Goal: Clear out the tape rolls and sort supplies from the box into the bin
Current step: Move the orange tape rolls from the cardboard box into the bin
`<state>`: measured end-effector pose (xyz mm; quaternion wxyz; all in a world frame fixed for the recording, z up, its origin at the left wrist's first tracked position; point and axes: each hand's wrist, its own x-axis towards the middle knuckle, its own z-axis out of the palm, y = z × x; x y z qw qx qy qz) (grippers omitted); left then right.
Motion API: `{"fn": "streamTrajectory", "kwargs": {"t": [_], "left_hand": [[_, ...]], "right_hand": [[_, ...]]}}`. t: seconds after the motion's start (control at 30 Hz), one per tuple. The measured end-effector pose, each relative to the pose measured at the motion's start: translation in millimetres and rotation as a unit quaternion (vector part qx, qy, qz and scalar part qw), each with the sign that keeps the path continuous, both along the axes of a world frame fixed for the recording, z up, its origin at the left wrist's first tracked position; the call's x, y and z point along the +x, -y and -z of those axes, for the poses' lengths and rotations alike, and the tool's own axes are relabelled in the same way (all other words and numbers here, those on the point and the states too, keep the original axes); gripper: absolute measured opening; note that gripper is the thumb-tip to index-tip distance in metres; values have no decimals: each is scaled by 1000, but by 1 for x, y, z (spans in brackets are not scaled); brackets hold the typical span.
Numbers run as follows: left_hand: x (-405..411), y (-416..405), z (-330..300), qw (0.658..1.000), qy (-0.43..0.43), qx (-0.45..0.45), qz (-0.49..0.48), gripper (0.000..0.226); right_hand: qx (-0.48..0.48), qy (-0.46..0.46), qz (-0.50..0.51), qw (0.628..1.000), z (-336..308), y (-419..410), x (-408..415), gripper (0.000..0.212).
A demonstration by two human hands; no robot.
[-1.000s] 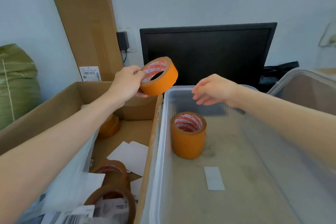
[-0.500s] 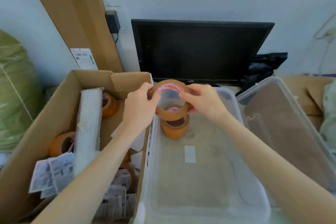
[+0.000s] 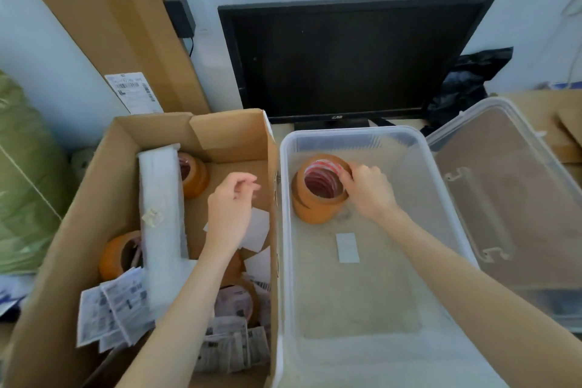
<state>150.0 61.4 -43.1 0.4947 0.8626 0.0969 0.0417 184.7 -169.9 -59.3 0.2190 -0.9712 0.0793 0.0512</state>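
Inside the bin (image 3: 285, 230), at eleven o'clock, the right hand (image 3: 367, 190) pinches the top tape roll (image 3: 322, 181); the left hand (image 3: 231, 208) hovers loose-fingered, its grip empty, over the box (image 3: 104, 167).

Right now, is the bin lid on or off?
Off. The lid lies to the right of the open bin, and the right hand reaches inside onto the stacked tape rolls.
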Motion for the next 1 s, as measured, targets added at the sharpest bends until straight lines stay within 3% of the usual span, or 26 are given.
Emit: {"fn": "streamTrajectory", "kwargs": {"t": [0.23,0.4,0.53,0.67,0.77,0.87,1.0], "left_hand": [[0,-5,14,999,-27,-22,2,19],[-3,-13,14,1000,-21,-17,-1,19],[-14,-33,21,999,-28,26,9,17],[-33,-54,36,989,-88,108,45,21],[-46,-64,46,958,-126,221,133,33],[-51,-70,57,893,-129,385,194,45],[-38,-76,68,845,-157,467,209,46]], "right_hand": [[116,30,37,992,8,-21,0,34],[210,-1,45,977,-7,-25,-8,42],[248,57,59,965,-27,-24,-29,42],[283,117,48,951,-38,-31,-64,34],[308,113,30,944,-41,-38,-87,22],[325,88,9,942,-43,-45,-105,32],[328,70,8,942,-42,-50,-123,35]]}}
